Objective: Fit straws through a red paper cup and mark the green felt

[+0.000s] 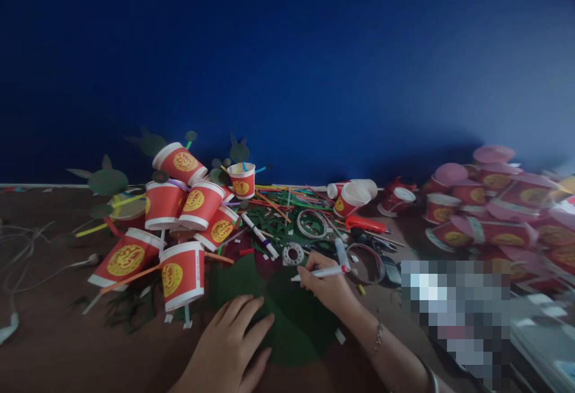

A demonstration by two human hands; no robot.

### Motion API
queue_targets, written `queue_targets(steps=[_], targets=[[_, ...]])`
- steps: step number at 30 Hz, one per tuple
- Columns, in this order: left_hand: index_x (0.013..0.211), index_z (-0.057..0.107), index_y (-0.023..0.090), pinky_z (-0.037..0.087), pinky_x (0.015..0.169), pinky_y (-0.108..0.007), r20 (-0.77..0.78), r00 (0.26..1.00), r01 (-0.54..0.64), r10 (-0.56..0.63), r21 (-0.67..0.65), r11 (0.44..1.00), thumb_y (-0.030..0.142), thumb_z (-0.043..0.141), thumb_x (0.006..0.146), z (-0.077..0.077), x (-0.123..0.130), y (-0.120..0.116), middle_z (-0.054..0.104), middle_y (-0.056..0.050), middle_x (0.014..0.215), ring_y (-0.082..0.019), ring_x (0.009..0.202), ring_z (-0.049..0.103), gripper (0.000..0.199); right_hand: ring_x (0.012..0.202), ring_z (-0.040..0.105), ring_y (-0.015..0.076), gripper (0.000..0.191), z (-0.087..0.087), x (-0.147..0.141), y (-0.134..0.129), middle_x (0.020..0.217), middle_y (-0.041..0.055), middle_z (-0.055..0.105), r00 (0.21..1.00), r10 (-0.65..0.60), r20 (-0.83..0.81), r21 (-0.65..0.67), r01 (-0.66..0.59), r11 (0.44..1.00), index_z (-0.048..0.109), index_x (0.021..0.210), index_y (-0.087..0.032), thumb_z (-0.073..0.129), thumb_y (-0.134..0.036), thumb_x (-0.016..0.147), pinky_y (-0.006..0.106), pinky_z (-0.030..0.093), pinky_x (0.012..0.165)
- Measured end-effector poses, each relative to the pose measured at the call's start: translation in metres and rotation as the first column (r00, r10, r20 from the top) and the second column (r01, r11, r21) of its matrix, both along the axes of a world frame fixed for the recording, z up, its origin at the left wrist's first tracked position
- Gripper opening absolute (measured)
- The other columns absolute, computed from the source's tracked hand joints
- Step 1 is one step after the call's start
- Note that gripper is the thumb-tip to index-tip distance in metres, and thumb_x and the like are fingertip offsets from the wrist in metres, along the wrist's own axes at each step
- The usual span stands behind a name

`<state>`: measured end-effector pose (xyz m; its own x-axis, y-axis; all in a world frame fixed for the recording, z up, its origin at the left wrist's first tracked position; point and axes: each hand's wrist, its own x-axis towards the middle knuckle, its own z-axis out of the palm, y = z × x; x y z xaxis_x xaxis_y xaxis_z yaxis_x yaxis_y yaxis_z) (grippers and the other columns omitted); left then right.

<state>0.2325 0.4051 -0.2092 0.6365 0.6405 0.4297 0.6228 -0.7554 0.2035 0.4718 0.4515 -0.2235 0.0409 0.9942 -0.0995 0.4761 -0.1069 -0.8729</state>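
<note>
A white marker point(326, 272) with a red end is pinched in my right hand point(321, 279), its tip over dark green paper point(296, 321). The paper lies on the brown table and looks like overlapping rounded pieces. My left hand point(236, 339) rests flat with fingers spread on the left edge of that paper and holds nothing. Just beyond the hands are a roll of tape point(293, 254) and a second marker point(259, 236) with a dark cap. The marker's exact contact with the paper is too small to make out.
Red paper cups point(183, 276) with straws and green rabbit-head cutouts point(108, 181) pile up at left. Coloured sticks point(274, 201) and green scraps lie at the back. Red-handled scissors point(366, 224) and pink-topped cups point(507, 231) stand right. Earphone cables point(27, 255) trail far left.
</note>
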Motion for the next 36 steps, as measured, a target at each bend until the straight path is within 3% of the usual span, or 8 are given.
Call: queue_targets(steps=[10,16,23,28,33,36], targets=[[0.11,0.064,0.027,0.054,0.081,-0.031,0.012,1.0,-0.011,0.011,-0.006,1.0,0.029,0.057,0.085,-0.0006,0.0018,0.0008,0.065,-0.002,0.113,-0.02,0.102,0.058,0.027,0.045,0.041,0.0083,0.019,0.0051,-0.0007,0.0025,0.046,-0.0017,0.051,0.999,-0.027,0.037,-0.011,0.028,1.0,0.039,0.051,-0.02,0.051,-0.026,0.064,0.019,0.031,0.044],[0.111,0.064,0.027,0.055,0.08,-0.032,0.014,1.0,0.002,-0.002,-0.012,1.0,0.03,0.057,0.085,0.0004,0.0004,0.001,0.065,-0.002,0.112,-0.021,0.102,0.058,0.027,0.04,0.04,0.0073,0.019,0.0075,0.0002,0.0024,0.045,-0.0018,0.055,0.999,-0.012,-0.049,-0.133,0.005,0.991,0.041,0.057,-0.02,0.053,-0.03,0.067,0.018,0.029,0.04],[0.11,0.064,0.026,0.054,0.078,-0.031,0.018,1.0,0.0,0.0,0.012,1.0,0.031,0.058,0.085,0.0014,0.0004,0.0,0.065,-0.002,0.112,-0.02,0.101,0.059,0.026,0.045,0.043,0.008,0.022,0.0023,0.0005,0.0019,0.048,-0.0011,0.053,1.0,-0.001,0.013,-0.014,0.002,1.0,0.04,0.054,-0.019,0.053,-0.029,0.069,0.019,0.031,0.043],[0.109,0.064,0.027,0.055,0.078,-0.032,0.032,0.999,-0.008,0.007,0.022,1.0,0.031,0.057,0.085,-0.0003,0.0012,0.0015,0.066,-0.001,0.111,-0.021,0.1,0.06,0.026,0.043,0.043,0.0083,0.02,0.0031,0.001,0.002,0.048,-0.0014,0.055,1.0,0.012,-0.026,-0.082,-0.014,0.997,0.042,0.058,-0.02,0.053,-0.031,0.07,0.019,0.031,0.042],[0.109,0.065,0.027,0.056,0.077,-0.033,0.036,0.999,-0.009,0.008,0.026,1.0,0.03,0.056,0.085,-0.0021,0.0029,0.0011,0.066,-0.001,0.112,-0.021,0.1,0.06,0.026,0.045,0.043,0.0082,0.022,0.0026,0.0009,0.0023,0.048,-0.0012,0.054,1.0,0.011,0.001,-0.034,-0.011,0.999,0.04,0.055,-0.02,0.054,-0.031,0.069,0.019,0.03,0.044],[0.109,0.064,0.027,0.056,0.078,-0.032,0.037,0.999,-0.014,0.013,0.024,1.0,0.029,0.056,0.085,-0.0018,0.0023,0.0005,0.066,-0.001,0.112,-0.021,0.1,0.059,0.026,0.044,0.043,0.0085,0.021,0.0034,0.0005,0.003,0.048,-0.0014,0.054,1.0,0.005,-0.015,-0.072,-0.006,0.997,0.04,0.057,-0.02,0.053,-0.031,0.069,0.02,0.03,0.043]])
